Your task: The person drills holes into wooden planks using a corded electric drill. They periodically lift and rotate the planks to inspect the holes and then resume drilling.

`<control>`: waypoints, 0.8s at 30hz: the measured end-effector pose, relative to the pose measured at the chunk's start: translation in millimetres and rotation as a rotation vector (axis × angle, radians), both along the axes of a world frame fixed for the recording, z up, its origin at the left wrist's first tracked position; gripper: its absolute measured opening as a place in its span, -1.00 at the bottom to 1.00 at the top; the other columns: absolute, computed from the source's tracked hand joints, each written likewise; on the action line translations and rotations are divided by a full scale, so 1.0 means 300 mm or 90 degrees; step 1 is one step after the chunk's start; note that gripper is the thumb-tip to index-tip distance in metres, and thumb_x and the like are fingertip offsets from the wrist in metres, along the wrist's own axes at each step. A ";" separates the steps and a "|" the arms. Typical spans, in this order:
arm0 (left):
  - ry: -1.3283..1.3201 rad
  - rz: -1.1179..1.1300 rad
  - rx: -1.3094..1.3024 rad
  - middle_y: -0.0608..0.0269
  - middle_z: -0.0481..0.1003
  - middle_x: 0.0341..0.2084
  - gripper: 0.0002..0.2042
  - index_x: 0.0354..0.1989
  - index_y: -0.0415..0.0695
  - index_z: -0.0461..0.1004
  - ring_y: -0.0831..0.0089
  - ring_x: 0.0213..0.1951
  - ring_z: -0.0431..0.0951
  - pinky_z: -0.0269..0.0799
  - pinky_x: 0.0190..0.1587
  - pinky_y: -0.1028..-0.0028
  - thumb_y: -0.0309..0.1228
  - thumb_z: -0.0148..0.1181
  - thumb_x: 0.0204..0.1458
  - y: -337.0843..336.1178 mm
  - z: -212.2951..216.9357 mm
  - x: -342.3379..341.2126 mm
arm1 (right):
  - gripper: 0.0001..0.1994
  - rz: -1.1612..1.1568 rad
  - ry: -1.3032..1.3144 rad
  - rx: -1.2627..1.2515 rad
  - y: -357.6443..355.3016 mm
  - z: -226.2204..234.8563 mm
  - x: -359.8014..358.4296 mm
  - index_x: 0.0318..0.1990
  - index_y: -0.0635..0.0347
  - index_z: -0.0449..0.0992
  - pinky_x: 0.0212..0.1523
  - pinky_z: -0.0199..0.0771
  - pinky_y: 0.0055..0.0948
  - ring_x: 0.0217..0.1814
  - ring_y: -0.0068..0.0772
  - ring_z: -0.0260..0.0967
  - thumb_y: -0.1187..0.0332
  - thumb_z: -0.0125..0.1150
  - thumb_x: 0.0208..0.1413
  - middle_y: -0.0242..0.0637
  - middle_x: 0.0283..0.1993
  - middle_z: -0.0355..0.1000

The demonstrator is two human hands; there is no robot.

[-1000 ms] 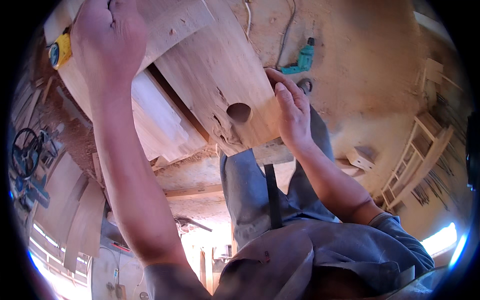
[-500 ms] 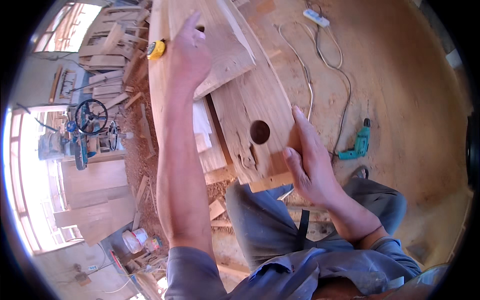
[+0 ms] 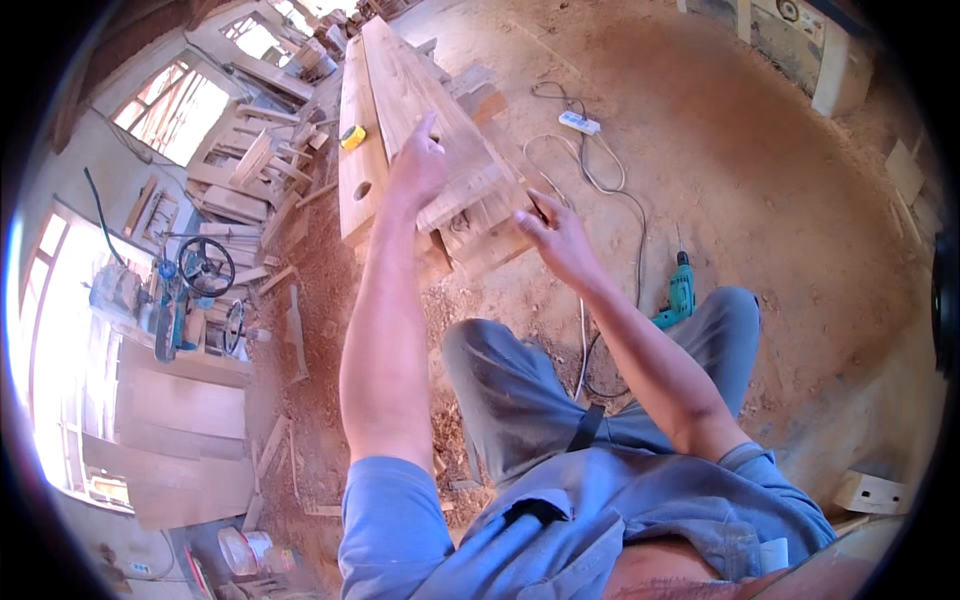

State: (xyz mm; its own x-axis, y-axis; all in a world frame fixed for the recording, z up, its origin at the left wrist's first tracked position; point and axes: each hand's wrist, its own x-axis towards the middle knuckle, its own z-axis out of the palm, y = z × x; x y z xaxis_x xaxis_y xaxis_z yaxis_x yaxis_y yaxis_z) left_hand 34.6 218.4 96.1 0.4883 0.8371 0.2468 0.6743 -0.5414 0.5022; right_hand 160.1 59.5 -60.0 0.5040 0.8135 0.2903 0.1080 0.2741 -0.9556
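My left hand lies on the upper wooden plank, index finger stretched out along it. A dark hole shows beside those fingers. Beneath it, the lower plank sticks out toward me, its knotted near end blurred by motion. At that plank's right corner is my right hand, thumb and fingers set around the edge. Just left of these boards runs another thick plank with a round hole near its end. A yellow tape measure sits on it.
On the floor to the right lie a green power drill, a white power strip and loose cables. A machine with black handwheels stands at the left, near stacked wood offcuts. Wood shavings cover the ground.
The lower plank has slid away from me under the upper one, so its hole no longer shows. My right hand has gone with it. My view has drawn back and up.
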 end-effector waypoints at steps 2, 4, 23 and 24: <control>-0.008 0.000 0.017 -0.19 0.60 0.03 -0.39 0.51 -0.03 0.21 -0.03 0.17 0.56 0.36 0.31 0.15 -0.42 -0.12 0.22 0.006 -0.040 -0.039 | -0.47 -0.037 0.097 0.006 0.039 -0.056 -0.030 0.13 0.44 0.55 0.12 0.49 -0.23 0.06 -0.12 0.56 0.05 0.18 0.33 0.06 -0.01 0.61; 0.061 0.005 0.095 -0.19 0.60 0.02 -0.41 0.47 -0.05 0.27 -0.05 0.14 0.57 0.33 0.33 0.14 -0.42 -0.09 0.20 -0.024 -0.046 -0.046 | -0.51 -0.079 0.156 -0.002 0.071 -0.077 -0.042 0.05 0.45 0.58 0.07 0.49 -0.29 -0.03 -0.25 0.55 0.07 0.12 0.38 -0.04 -0.08 0.63; 0.079 0.053 0.120 -0.15 0.60 0.05 -0.46 0.46 -0.08 0.29 -0.07 0.17 0.57 0.34 0.30 0.14 -0.25 -0.02 0.30 -0.008 -0.026 0.021 | -0.75 -0.251 0.186 0.149 0.273 -0.044 -0.065 0.00 0.35 0.60 0.04 0.46 -0.44 -0.06 -0.46 0.51 0.47 -0.01 0.38 -0.22 -0.17 0.59; 0.050 0.042 0.092 -0.14 0.58 0.11 -0.44 0.47 -0.10 0.27 -0.05 0.20 0.55 0.33 0.31 0.17 -0.23 0.00 0.30 0.033 -0.035 0.025 | -0.75 -0.233 0.179 0.134 0.294 -0.051 -0.039 -0.01 0.36 0.60 0.03 0.46 -0.44 -0.07 -0.46 0.50 0.44 0.01 0.37 -0.23 -0.17 0.59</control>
